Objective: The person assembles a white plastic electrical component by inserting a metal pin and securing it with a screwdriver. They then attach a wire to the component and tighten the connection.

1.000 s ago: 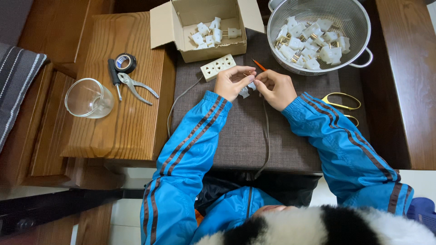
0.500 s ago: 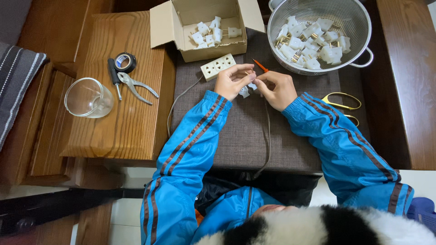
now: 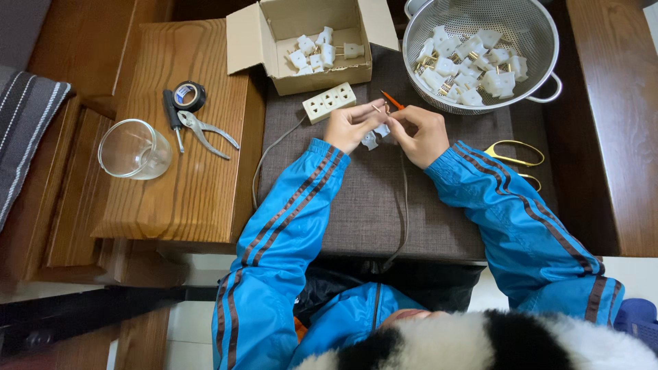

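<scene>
My left hand (image 3: 351, 125) and my right hand (image 3: 420, 134) meet over a brown cloth-covered surface (image 3: 384, 199), both pinching a small white plug part (image 3: 375, 136) with brass prongs. A grey cable (image 3: 403, 205) runs from the hands down toward my body. An orange-handled screwdriver (image 3: 392, 101) lies just behind my right hand. A white power strip (image 3: 329, 103) sits just beyond my left hand.
A cardboard box (image 3: 301, 41) and a metal colander (image 3: 480, 48) each hold several white plugs. Yellow-handled scissors (image 3: 517, 161) lie at right. On the wooden side table (image 3: 185, 192) sit a glass cup (image 3: 133, 149), pliers (image 3: 209, 131), black tape roll (image 3: 188, 94) and a screwdriver (image 3: 171, 116).
Both hands stay together at the plug part with only small finger shifts; nothing else has moved.
</scene>
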